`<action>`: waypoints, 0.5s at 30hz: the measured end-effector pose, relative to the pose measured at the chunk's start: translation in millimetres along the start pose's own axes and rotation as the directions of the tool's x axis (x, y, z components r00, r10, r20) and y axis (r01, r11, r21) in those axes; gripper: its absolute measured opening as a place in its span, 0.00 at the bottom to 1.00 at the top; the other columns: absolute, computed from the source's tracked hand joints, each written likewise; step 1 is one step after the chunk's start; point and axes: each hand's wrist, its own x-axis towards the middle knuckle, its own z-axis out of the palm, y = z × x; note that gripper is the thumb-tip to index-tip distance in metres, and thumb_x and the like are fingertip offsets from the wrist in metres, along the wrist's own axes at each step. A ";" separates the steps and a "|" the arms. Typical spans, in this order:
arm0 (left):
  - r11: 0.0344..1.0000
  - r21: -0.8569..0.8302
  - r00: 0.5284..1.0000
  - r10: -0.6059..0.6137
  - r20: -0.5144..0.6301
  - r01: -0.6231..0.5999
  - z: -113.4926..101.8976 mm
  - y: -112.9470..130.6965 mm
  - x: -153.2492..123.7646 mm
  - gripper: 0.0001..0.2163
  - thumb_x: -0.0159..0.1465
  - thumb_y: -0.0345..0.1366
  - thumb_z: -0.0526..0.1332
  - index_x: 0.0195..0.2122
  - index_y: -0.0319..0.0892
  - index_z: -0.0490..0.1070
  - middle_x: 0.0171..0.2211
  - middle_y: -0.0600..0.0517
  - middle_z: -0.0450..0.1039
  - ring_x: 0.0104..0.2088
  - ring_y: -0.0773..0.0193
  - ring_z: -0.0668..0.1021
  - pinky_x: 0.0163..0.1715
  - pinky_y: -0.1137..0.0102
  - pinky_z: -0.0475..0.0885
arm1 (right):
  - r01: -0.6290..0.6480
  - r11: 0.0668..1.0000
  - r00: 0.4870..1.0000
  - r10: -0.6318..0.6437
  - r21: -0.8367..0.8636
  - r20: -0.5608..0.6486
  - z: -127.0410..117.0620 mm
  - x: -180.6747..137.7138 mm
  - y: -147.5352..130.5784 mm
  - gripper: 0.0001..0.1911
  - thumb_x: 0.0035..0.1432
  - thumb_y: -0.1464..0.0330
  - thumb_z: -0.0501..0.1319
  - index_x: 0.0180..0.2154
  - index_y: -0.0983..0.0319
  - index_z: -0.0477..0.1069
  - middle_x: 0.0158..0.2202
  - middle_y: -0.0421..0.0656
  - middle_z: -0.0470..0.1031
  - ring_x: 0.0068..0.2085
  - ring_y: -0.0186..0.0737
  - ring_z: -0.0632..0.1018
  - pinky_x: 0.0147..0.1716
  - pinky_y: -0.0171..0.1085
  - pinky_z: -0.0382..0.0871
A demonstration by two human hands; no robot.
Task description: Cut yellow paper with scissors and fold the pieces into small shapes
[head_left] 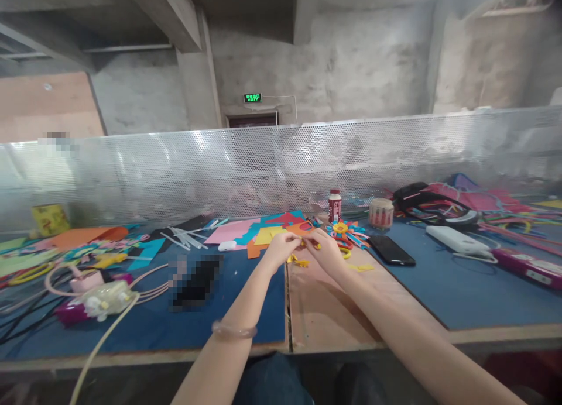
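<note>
My left hand (281,248) and my right hand (324,250) meet over the bare wood strip (325,311), fingertips pinched close together. A small yellow piece (317,246) shows at the fingers of my right hand; its kind is too small to tell. What the left fingers pinch is hidden. Just below lie yellow scraps (300,263) and another flat yellow strip (360,267). Beyond the right hand sits a paper flower (340,228) with blue and red petals and a yellow centre. Yellow and orange paper sheets (268,236) spread behind the left hand.
A black phone (391,250) lies right of my hands, with a red-capped bottle (334,206) and a clear jar (381,213) behind. A white power bank (457,241) is farther right. Left are white strips (187,237) and a cable-laden power strip (72,312). A perforated metal screen (246,171) borders the back.
</note>
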 end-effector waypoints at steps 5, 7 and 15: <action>1.000 -0.015 1.000 -0.018 -0.026 0.018 0.7 -0.3 1.0 0.06 0.52 0.33 0.57 0.23 0.38 0.70 0.23 0.52 0.72 0.27 0.67 0.74 0.31 0.73 0.68 | 0.113 0.990 0.994 -0.113 -0.089 0.000 0.4 0.1 2.7 0.09 0.55 0.73 0.52 0.31 0.60 0.70 0.31 0.43 0.70 0.34 0.37 0.71 0.33 0.34 0.65; 1.000 -0.007 0.999 -0.025 -0.028 0.025 0.8 -1.1 1.7 0.05 0.52 0.33 0.57 0.23 0.38 0.70 0.24 0.52 0.72 0.28 0.67 0.74 0.31 0.73 0.68 | 0.151 0.981 0.989 -0.149 -0.121 0.024 0.6 0.2 4.3 0.09 0.55 0.73 0.52 0.32 0.60 0.70 0.31 0.44 0.70 0.34 0.37 0.71 0.34 0.35 0.65; 0.997 0.025 0.997 -0.066 -0.043 0.067 -0.4 -1.2 3.7 0.08 0.53 0.35 0.55 0.25 0.37 0.71 0.27 0.48 0.74 0.32 0.63 0.75 0.31 0.71 0.68 | 0.263 0.934 0.961 -0.232 -0.242 0.148 -2.3 0.5 0.2 0.13 0.54 0.76 0.50 0.38 0.62 0.69 0.34 0.46 0.70 0.39 0.41 0.70 0.41 0.40 0.65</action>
